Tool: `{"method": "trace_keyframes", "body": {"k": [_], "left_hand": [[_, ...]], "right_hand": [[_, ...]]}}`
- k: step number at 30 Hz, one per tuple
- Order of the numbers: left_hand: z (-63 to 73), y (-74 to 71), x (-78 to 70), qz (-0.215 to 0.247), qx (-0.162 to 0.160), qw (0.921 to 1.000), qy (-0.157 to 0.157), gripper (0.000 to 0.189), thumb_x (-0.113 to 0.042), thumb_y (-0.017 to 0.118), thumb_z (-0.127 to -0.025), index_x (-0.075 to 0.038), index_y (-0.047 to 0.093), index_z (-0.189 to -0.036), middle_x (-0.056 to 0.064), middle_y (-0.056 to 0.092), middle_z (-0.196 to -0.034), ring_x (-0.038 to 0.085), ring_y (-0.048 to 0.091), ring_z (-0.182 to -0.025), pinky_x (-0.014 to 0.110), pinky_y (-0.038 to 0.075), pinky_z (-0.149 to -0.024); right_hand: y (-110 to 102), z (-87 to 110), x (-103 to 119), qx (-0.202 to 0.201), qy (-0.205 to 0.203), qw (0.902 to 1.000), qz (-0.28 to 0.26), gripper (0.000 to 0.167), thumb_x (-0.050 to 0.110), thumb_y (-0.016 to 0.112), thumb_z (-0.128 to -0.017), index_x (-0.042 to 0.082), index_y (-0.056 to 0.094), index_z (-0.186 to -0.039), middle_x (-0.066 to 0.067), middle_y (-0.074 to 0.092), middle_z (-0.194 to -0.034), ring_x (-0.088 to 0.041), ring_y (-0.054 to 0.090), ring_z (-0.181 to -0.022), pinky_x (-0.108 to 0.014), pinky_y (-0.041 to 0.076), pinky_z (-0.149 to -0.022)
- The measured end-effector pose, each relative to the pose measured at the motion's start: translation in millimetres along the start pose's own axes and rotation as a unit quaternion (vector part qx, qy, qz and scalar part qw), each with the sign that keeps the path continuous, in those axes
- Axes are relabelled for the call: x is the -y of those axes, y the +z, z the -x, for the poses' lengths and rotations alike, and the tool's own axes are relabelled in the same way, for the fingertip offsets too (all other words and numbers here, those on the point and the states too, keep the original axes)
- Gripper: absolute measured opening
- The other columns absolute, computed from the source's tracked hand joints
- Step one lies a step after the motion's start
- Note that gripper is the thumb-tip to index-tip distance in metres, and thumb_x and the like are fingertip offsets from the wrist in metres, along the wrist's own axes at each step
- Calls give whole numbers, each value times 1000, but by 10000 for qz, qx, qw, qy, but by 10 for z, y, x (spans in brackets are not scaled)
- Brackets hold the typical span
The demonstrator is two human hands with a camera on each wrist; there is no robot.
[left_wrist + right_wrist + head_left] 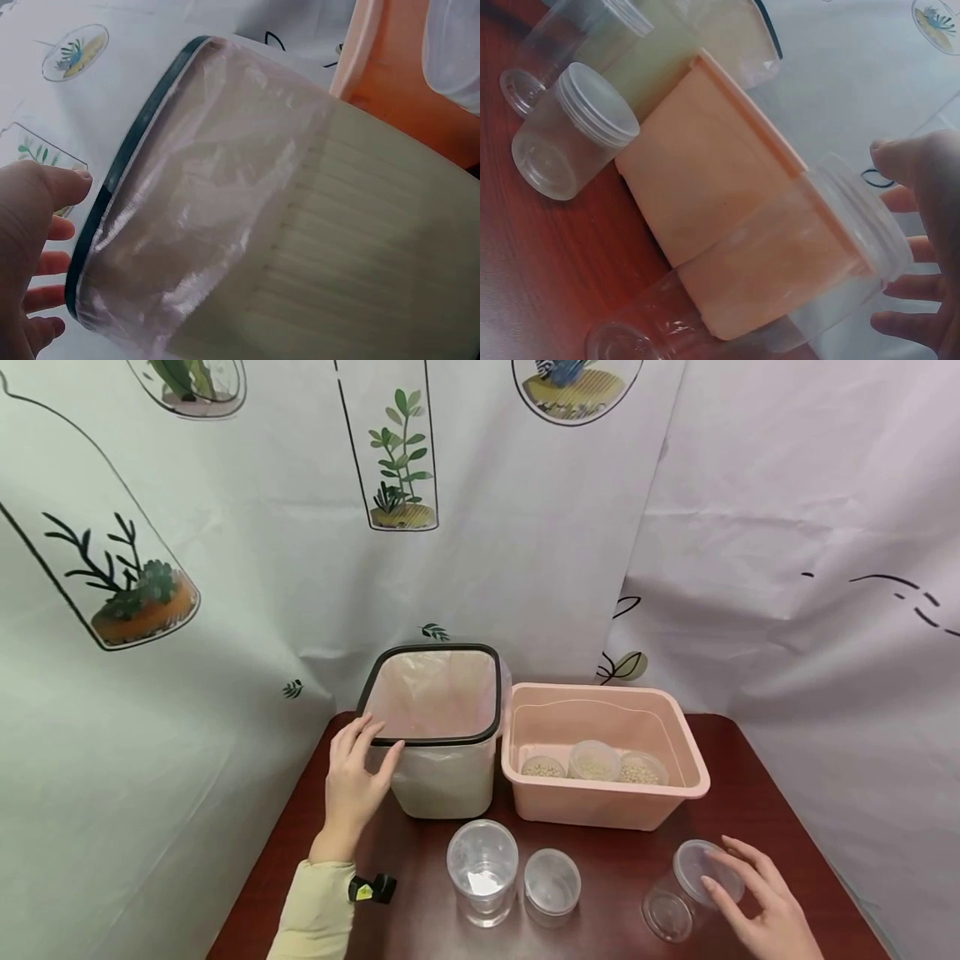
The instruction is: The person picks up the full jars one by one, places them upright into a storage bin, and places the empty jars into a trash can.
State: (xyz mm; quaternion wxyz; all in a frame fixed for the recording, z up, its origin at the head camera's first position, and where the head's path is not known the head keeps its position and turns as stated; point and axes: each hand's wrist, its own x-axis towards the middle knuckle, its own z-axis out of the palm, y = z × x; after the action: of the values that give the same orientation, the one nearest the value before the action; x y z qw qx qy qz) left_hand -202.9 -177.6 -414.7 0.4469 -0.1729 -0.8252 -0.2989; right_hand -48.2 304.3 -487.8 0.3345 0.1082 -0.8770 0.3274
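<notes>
My left hand (356,777) is at the near left of the bin (442,781), fingers loosely spread beside its dark rim (127,165). In the left wrist view the thumb stands apart from the rim, and nothing is gripped. At the right, my right hand (765,902) reaches round the lidded top of a tall clear plastic jar (742,285). Its fingers are spread near the lid (862,217); the thumb is apart from it, and fingertip contact is hard to tell. The jar stands upright on the table.
A tall clear jar (483,868) and a shorter lidded jar (552,885) stand mid-table. Behind them, a pink tub (592,806) beside the bin holds several small containers with pale beans or grains (543,767). Printed cloth (510,568) hangs behind the dark red table (420,902).
</notes>
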Motion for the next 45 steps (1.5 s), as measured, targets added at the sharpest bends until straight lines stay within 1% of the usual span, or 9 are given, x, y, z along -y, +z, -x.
{"method": "trace_keyframes", "body": {"k": [6, 15, 23, 28, 32, 34, 38, 41, 45], "left_hand": [[36, 35, 25, -37, 17, 10000, -41, 32, -17, 74, -78, 0, 66, -105, 19, 55, -121, 36, 46, -114, 51, 46, -81], [86, 135, 87, 237, -455, 9986, 85, 27, -9, 74, -77, -2, 69, -102, 18, 59, -115, 38, 47, -115, 48, 41, -89], [96, 180, 120, 332, -583, 9976, 178, 26, -14, 70, -82, -3, 69, -106, 16, 60, -112, 38, 45, -118, 43, 40, -92], [108, 199, 139, 289, -642, 9972, 233, 27, -10, 71, -81, -3, 69, -106, 15, 60, -111, 38, 44, -118, 40, 42, -90], [120, 214, 151, 259, -719, 9967, 278, 28, -8, 72, -79, -4, 69, -106, 16, 60, -111, 39, 45, -118, 44, 41, -90], [128, 221, 154, 265, -747, 9964, 297, 28, -7, 72, -78, -4, 69, -106, 16, 61, -111, 39, 45, -118, 47, 41, -90], [151, 237, 166, 275, -787, 9961, 288, 29, -6, 73, -77, -4, 69, -106, 16, 61, -110, 39, 45, -118, 48, 41, -90], [170, 247, 177, 287, -816, 9959, 249, 29, -6, 73, -77, -4, 69, -106, 16, 61, -110, 38, 45, -119, 48, 40, -93], [191, 256, 190, 336, -894, 9951, 255, 28, -7, 72, -78, -3, 69, -105, 17, 61, -109, 41, 45, -118, 50, 37, -96]], "right_hand": [[34, 53, -12, 76, -4, 9999, -88, 52, -6, 80, -57, 7, 67, -106, -15, 52, -117, 7, 37, -116, -3, 26, -88], [113, 116, -3, 9, 101, 9999, -114, 68, 0, 87, -48, 5, 65, -113, -16, 49, -121, 2, 35, -119, -3, 25, -87], [138, 103, 24, -235, 220, 9995, -62, 69, 0, 87, -47, 3, 65, -113, -22, 50, -117, 3, 38, -116, -3, 27, -83], [85, 16, 50, -390, 102, 9989, -250, 64, 3, 87, -51, 1, 65, -111, -21, 52, -116, -1, 41, -116, -5, 29, -85], [25, -95, 102, -636, -286, 9963, -511, 57, 21, 87, -62, -2, 66, -109, -19, 55, -117, -8, 45, -117, -7, 32, -88], [-23, -168, 194, -737, -408, 9944, -646, 54, 24, 85, -66, -4, 65, -108, -19, 55, -118, -10, 46, -117, -8, 33, -88], [-169, -335, 484, -750, -391, 9922, -915, 49, -2, 81, -64, -9, 62, -108, -20, 55, -118, -10, 48, -115, -6, 37, -82], [-268, -442, 658, -674, -290, 9914, -1087, 54, -19, 74, -57, -12, 60, -109, -22, 53, -118, -8, 49, -110, -4, 41, -72], [-349, -526, 739, -630, -60, 9910, -1183, 56, -22, 71, -59, -12, 58, -112, -17, 53, -121, -5, 50, -103, -5, 42, -60]]}}
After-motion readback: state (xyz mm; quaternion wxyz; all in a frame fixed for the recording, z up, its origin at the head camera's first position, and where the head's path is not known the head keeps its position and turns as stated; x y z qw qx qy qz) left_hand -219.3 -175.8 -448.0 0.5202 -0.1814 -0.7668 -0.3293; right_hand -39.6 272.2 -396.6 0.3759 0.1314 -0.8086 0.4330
